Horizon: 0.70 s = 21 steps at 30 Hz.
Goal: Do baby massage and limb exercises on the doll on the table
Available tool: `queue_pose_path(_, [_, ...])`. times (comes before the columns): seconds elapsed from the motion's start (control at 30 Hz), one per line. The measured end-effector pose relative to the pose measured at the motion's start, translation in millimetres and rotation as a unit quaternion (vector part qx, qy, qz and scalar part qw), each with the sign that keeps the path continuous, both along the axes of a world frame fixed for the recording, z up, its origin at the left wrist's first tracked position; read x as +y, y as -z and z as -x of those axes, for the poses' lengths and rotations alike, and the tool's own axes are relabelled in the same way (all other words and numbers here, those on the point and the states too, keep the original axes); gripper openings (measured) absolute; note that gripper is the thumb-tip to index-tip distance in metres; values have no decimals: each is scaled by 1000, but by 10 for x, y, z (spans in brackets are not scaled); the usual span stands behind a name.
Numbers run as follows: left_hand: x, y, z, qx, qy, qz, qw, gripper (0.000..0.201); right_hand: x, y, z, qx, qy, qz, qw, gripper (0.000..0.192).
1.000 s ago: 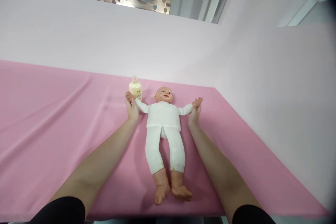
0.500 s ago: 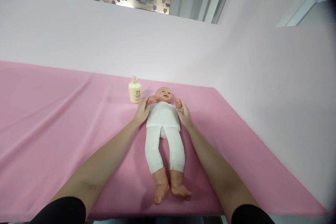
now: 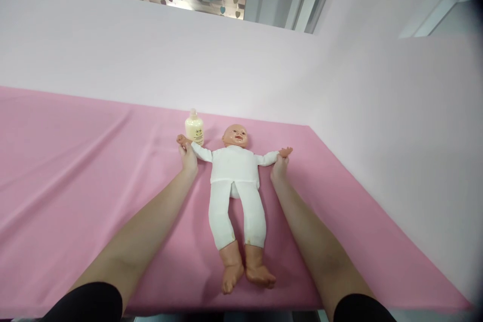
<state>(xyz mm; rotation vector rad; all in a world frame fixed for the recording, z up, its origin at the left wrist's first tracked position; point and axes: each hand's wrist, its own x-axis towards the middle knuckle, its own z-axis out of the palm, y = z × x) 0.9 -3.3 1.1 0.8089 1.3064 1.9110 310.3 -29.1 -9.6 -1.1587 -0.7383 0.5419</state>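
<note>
A baby doll (image 3: 234,176) in a white suit lies on its back on the pink sheet (image 3: 75,171), head away from me, feet toward me. Its arms are spread out to both sides. My left hand (image 3: 187,157) grips the doll's wrist on the left side. On the other side, my right hand (image 3: 279,167) holds the doll's other wrist. A small cream lotion bottle (image 3: 194,128) stands upright just behind the doll's left-side hand, close to my left hand.
Pale pink walls rise behind the sheet and along its right edge. The sheet's near edge runs just below the doll's feet. Wrinkled pink fabric stretches far to the left.
Half a second ago both hands held the doll's arms folded in at its chest. Now they have swung the arms back out wide, as they were one second ago.
</note>
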Motion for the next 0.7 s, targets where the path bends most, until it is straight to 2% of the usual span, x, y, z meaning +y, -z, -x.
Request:
queue_pose_path(0.13, [-81,-42,-51,92,35,-60,993,40,-129,-144,131,-138,-58,-73,986,63])
queue_pose_path(0.23, [-165,-75,-106,216,76,-122,966,46,-242,-238,246,-244,-121,-116,955,60])
queue_pose_path(0.3, [-225,-101,-159,322,101,-150,930,47,-293,-259,305,-306,-160,-115,932,58])
queue_pose_path(0.43, [-307,-137,-270,539,181,-163,807,42,-337,-252,368,-463,-210,-84,857,53])
queue_pose_path(0.5, [-314,-135,-296,588,213,-159,764,42,-343,-251,379,-505,-211,-76,833,57])
queue_pose_path(0.57, [-302,-115,-296,598,216,-152,757,45,-345,-247,380,-513,-203,-74,831,62])
queue_pose_path(0.63, [-282,-83,-283,590,208,-146,767,50,-343,-232,375,-511,-202,-77,832,64])
queue_pose_path(0.7, [-265,-50,-270,565,202,-145,787,54,-335,-202,371,-488,-200,-79,846,62])
